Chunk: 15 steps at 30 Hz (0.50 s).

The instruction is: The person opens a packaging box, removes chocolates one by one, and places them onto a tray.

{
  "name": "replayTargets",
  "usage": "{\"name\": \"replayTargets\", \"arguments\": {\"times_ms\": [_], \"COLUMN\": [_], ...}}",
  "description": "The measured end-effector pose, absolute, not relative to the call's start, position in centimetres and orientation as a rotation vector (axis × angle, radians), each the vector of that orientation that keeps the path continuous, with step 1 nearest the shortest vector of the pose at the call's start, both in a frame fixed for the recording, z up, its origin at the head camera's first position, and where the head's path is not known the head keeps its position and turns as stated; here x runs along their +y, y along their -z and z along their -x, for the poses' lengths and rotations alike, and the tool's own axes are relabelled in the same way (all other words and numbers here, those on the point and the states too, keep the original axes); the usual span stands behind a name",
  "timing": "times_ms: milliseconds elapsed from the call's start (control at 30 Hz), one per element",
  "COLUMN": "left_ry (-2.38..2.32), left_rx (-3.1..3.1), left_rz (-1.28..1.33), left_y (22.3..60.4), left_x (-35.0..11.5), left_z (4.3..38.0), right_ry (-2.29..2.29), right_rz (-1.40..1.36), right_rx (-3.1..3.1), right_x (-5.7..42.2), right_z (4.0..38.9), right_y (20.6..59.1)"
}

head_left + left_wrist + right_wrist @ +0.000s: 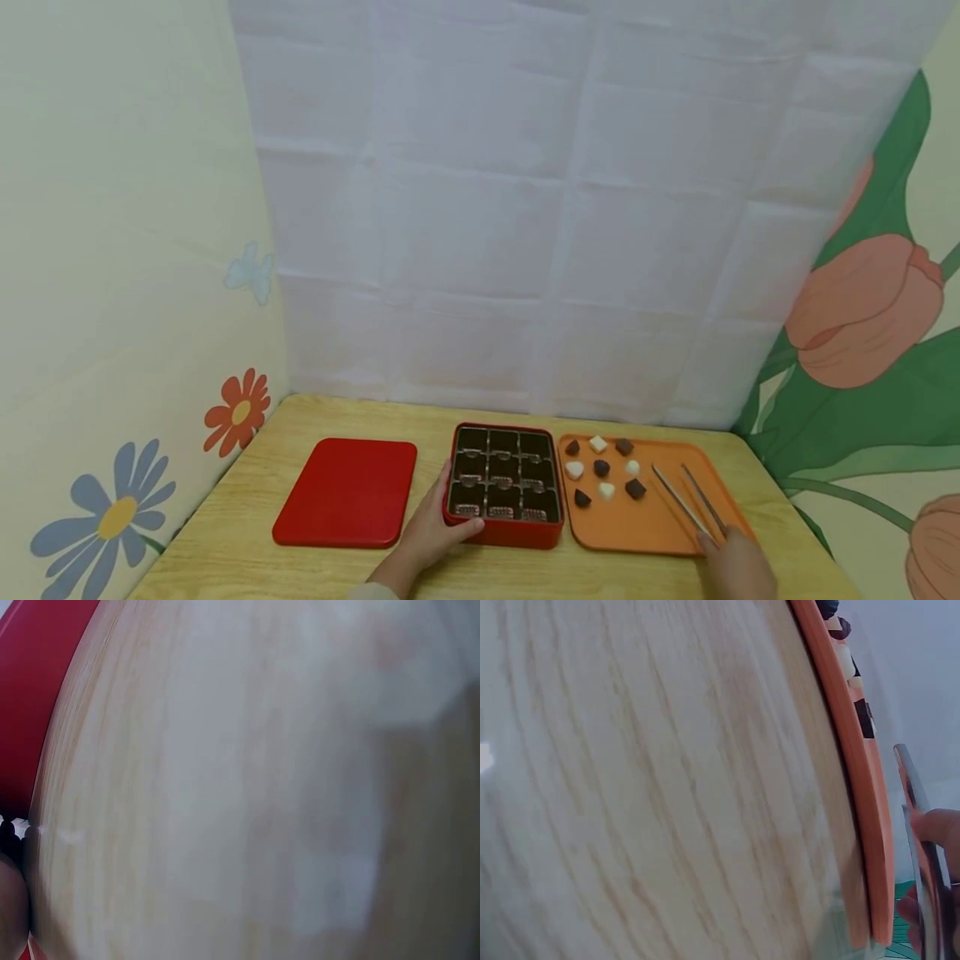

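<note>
In the head view my left hand holds the near left corner of a red box, its thumb along the front wall. Dark dividers split the box into several compartments with no pieces showing inside. My right hand grips metal tongs, whose two arms are spread apart over an orange tray. Several dark and white chocolates lie on the tray's left half, some heart-shaped, others square. In the right wrist view fingers pinch the tongs beside the tray's edge.
A red square lid lies flat on the wooden table, left of the box. Box and tray stand side by side, nearly touching. A white cloth hangs behind the table, with flower-printed panels at both sides.
</note>
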State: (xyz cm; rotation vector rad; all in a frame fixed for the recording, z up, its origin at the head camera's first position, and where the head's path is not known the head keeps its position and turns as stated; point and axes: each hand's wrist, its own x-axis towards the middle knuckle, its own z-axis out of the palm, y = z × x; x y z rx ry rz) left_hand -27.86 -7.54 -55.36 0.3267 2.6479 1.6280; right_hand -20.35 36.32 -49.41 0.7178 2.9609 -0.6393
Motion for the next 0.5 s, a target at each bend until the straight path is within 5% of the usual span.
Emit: {"name": "replayTargets", "arguments": {"times_ms": [500], "left_ry": [-1.632], "left_rx": [2.658], "left_rz": [-0.323], "left_y": [55.35], "left_x": [-7.59], "left_z": [27.79], "right_ry": [0.648], "right_rz": [-0.756], "right_rx": [2.981], "right_x": [35.19], "right_z": [21.45], "right_y": [49.64]}}
